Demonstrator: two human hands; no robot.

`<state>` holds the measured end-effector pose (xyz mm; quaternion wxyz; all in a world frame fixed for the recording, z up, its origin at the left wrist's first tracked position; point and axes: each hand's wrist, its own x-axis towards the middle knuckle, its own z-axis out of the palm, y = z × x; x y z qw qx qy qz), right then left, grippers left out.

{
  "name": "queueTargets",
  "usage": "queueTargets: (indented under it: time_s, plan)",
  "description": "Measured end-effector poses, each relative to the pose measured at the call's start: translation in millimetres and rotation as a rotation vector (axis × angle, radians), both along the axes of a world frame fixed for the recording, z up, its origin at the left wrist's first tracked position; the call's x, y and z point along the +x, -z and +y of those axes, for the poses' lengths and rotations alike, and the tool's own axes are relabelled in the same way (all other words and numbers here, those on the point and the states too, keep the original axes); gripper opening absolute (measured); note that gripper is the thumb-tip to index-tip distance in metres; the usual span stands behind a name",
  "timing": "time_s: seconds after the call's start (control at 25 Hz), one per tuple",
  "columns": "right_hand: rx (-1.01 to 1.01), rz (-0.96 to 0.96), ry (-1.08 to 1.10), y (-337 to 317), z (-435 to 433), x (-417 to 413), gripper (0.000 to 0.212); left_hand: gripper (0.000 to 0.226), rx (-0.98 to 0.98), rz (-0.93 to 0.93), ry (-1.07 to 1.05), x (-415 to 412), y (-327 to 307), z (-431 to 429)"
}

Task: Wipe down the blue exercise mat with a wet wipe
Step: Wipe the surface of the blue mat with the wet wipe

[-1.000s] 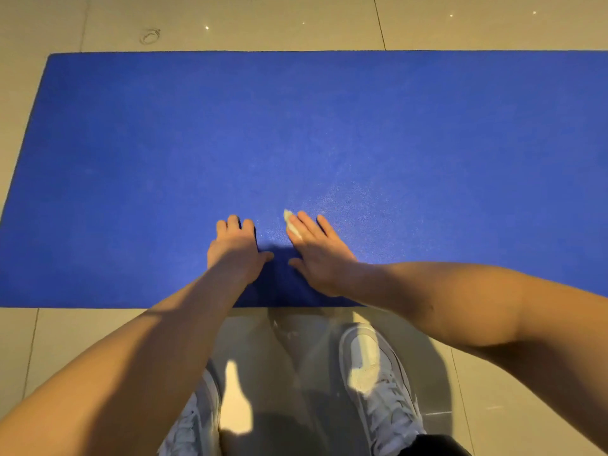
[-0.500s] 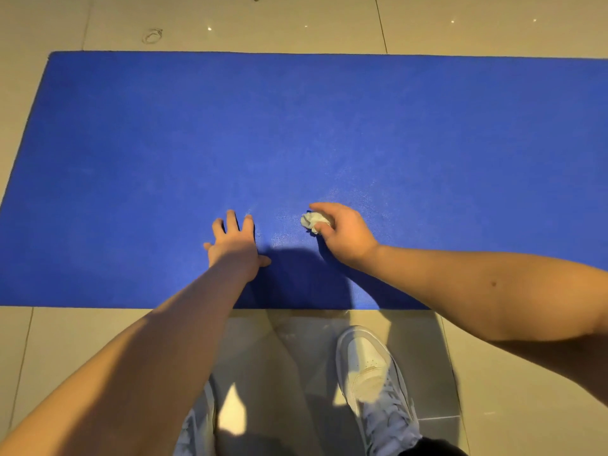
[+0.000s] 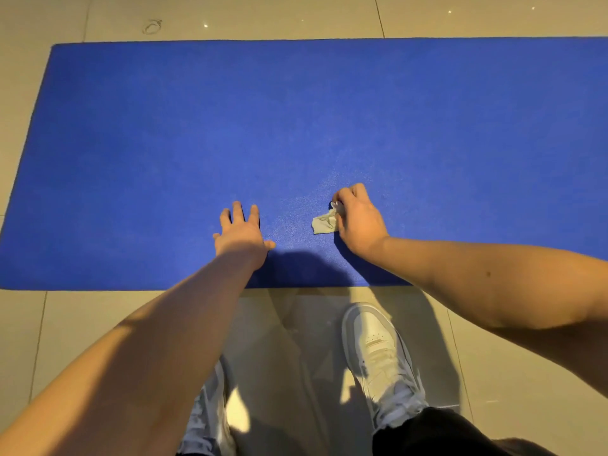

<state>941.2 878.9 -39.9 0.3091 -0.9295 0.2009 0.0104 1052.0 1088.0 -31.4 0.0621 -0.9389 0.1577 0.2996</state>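
Currently mid-wipe: pinching crumpled wet wipe (image 3: 324, 222) in right grip (image 3: 360, 222), down on blue exercise mat (image 3: 296, 110) by near edge; bracing with left grip (image 3: 241, 236), flat, fingers spread. Next, probably: sweeping wipe across far stretches.

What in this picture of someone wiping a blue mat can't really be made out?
Head view only:
The mat: right end cut off by the picture's right edge.
The wipe: partly tucked under the right hand, so its full shape is hidden.
The left shoe: mostly covered by the left forearm.
A ring-shaped thing on the floor beyond the mat: too small to identify.
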Motion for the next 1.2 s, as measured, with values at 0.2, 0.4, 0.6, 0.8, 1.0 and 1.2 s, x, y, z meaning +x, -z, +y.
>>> queueTargets:
  time_s: [0.2,0.4,0.6,0.8,1.0,1.2]
  plan:
    - [-0.303,-0.016,-0.302,16,24,-16,0.02,0.089,0.021,-0.044,0.046,-4,3,4]
    - [-0.604,0.148,-0.764,22,43,-33,0.062,0.088,-0.02,-0.115,0.08,-6,10,7]
    - [-0.746,0.141,-0.914,27,11,-15,0.062,0.087,-0.042,-0.073,0.034,-4,10,4]
    - [-0.57,0.156,-0.768,30,6,-4,0.06,0.086,-0.007,-0.089,0.058,-5,9,4]
    - [-0.469,0.363,-0.352,30,-11,19,0.065,0.088,0.016,-0.089,0.057,-6,10,4]
    - [-0.391,0.386,-0.255,30,3,32,0.071,0.089,0.008,-0.087,0.05,-6,6,3]
